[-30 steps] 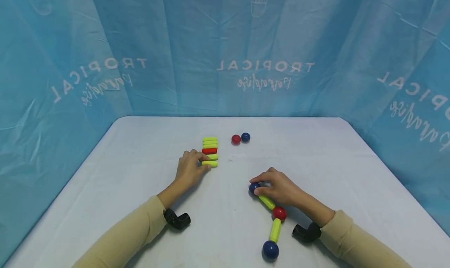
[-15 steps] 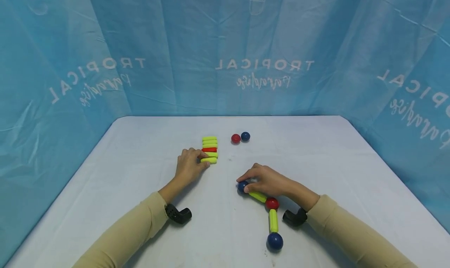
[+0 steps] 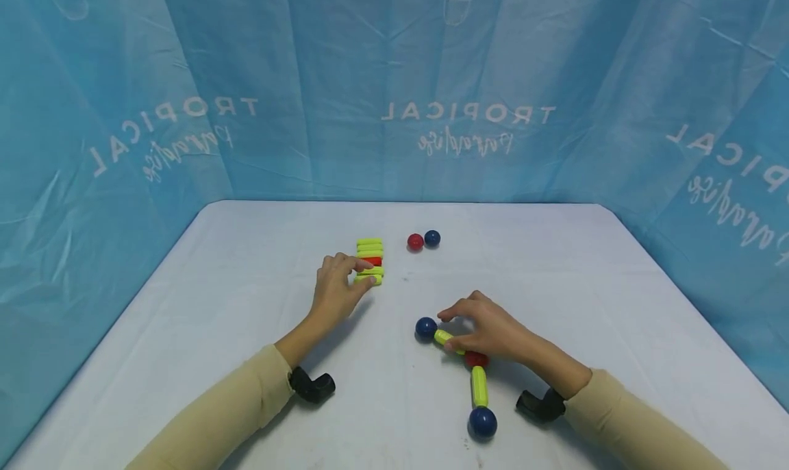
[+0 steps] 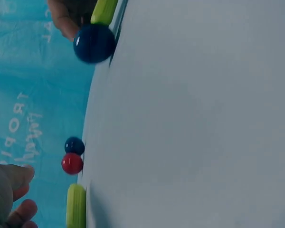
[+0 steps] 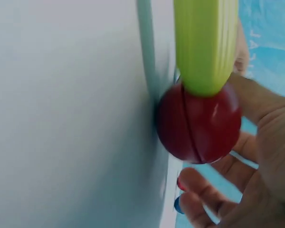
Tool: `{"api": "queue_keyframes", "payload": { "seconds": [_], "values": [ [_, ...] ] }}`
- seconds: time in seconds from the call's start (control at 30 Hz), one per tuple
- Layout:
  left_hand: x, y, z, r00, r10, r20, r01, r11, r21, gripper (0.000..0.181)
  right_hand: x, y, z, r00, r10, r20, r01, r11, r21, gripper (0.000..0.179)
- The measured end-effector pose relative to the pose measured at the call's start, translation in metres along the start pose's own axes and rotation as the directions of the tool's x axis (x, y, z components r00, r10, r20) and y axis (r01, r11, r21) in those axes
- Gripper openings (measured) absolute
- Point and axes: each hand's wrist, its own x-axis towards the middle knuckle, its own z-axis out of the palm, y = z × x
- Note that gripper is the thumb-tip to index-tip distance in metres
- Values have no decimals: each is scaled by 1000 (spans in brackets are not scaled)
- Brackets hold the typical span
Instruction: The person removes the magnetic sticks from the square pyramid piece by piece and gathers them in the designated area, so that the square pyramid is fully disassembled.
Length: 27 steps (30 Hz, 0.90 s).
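Note:
On the right half of the table lies a bent chain: a blue ball (image 3: 425, 329), a yellow-green stick (image 3: 440, 337), a red ball (image 3: 477, 361), a second yellow-green stick (image 3: 479, 386) and another blue ball (image 3: 482, 424). My right hand (image 3: 491, 329) is over the first stick and partly hides it and the red ball; thumb and fingers stand apart. My left hand (image 3: 335, 290) hovers at a row of yellow-green sticks (image 3: 370, 242) with one red stick (image 3: 377, 261) among them, thumb and forefinger spread, nothing visibly held. The right wrist view shows the red ball (image 5: 198, 124) touching a stick (image 5: 204, 45).
A loose red ball (image 3: 416, 242) and a loose blue ball (image 3: 432, 238) sit side by side beyond the sticks. The white table (image 3: 246, 251) has a blue printed curtain (image 3: 345, 79) around its back and sides. Each wrist wears a black device (image 3: 312, 386).
The right hand moved the chain's far blue ball leftward, and the chain shifted with it. It then let go and drew back right. The left hand's fingers rose slightly off the nearest sticks.

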Motion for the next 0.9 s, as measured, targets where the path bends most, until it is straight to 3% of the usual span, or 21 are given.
{"api": "queue_keyframes", "payload": {
  "seconds": [0.23, 0.37, 0.57, 0.7, 0.83, 0.9],
  "values": [
    [-20, 18, 8, 991, -16, 133, 26, 997, -76, 21, -20, 0, 4, 998, 20, -65, -22, 1000, -23, 44],
    [-31, 25, 13, 977, 37, 209, -9, 991, -133, 21, -22, -3, 7, 996, 35, -82, -37, 999, -22, 35],
    [-43, 30, 16, 962, 80, 262, -34, 984, -177, 21, -20, -6, 9, 997, 27, -78, -29, 999, -18, 26],
    [-49, 31, 16, 936, 102, 336, -40, 981, -188, 26, -16, -3, 9, 997, -37, -65, 35, 999, -28, 25],
    [-55, 33, 18, 902, 122, 415, -64, 986, -151, 37, -9, -1, 9, 992, -113, -56, 113, 994, 0, 25],
    [-57, 34, 20, 893, 133, 430, -86, 988, -128, 40, -6, 0, 11, 989, -140, -55, 141, 990, 18, 25]
  ]
}}
